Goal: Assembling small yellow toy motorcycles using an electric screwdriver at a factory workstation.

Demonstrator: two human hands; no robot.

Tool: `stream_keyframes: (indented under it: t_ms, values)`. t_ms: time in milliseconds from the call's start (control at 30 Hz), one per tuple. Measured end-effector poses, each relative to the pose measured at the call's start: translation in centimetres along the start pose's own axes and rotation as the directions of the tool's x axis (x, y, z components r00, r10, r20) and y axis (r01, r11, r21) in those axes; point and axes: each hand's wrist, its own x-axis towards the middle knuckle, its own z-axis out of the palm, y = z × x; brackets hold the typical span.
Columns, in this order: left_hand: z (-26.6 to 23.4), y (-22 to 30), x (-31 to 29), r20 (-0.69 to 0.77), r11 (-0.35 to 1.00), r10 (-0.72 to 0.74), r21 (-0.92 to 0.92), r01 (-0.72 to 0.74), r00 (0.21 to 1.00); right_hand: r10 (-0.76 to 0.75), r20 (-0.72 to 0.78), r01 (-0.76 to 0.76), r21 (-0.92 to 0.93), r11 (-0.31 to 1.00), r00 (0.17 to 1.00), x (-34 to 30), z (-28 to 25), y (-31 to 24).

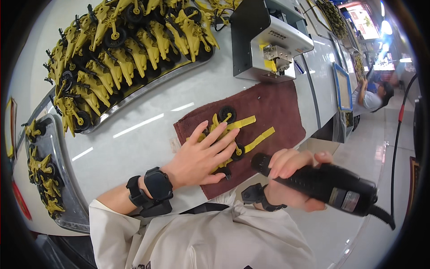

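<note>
My left hand (208, 154) lies with fingers spread over a yellow toy motorcycle (214, 121) with black wheels. Much of the toy is hidden under the palm. Two yellow tape-like strips (260, 138) stick out from it to the right, over a maroon cloth (280, 107). In my right hand (291, 179) is a black corded power tool (340, 186), with the fingers wrapped round its body. Its dark nozzle-like end points left toward the toy, a short way off. A black band sits on each wrist.
A large tray (148, 83) of several yellow toy motorcycles stands at the back left. A smaller metal tray (67, 193) with more lies at the far left. Behind the cloth stands a white and black machine (260, 49). The tool's cord (394, 170) hangs at right; another person (374, 96) sits beyond.
</note>
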Motion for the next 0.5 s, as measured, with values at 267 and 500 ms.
stream_keyframes:
  t_ms: [267,500]
  values:
    - [0.5,-0.3,-0.1,0.014,1.0,0.009,-0.028,-0.008,1.0,-0.12,-0.387,-0.042,-0.384,0.922,0.914,6.9,-2.2,3.7]
    - [0.7,-0.6,-0.1,-0.003,0.998,0.034,-0.044,-0.034,0.999,0.027,-0.359,-0.142,-0.298,0.944,0.933,7.8,-4.8,8.3]
